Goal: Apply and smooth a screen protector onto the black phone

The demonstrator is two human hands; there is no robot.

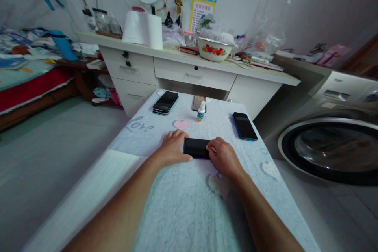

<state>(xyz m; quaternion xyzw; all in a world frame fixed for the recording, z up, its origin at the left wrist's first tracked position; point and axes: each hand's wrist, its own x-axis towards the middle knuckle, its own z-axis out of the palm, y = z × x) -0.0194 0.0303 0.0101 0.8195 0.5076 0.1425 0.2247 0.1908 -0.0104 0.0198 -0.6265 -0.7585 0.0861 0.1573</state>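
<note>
A black phone [196, 148] lies flat and sideways on the cloth-covered table. My left hand [175, 147] holds its left end between thumb and fingers. My right hand [222, 155] rests on its right end with the fingers curled together; whatever they pinch, if anything, is too small to name. Behind the phone stands a small white spray bottle [201, 112] with a blue and yellow label. Just beyond the bottle lies a phone with a brownish face [196, 102]. A stack of dark phones [165, 101] is at the back left, and another dark phone [245, 126] lies at the right.
A white desk [195, 74] stands beyond the table, bearing a paper roll [142, 29], a flowered bowl [215, 50] and plastic bags. At the right is a washing machine [330, 110]. A bed [29, 82] and a blue cup [63, 45] are at the left.
</note>
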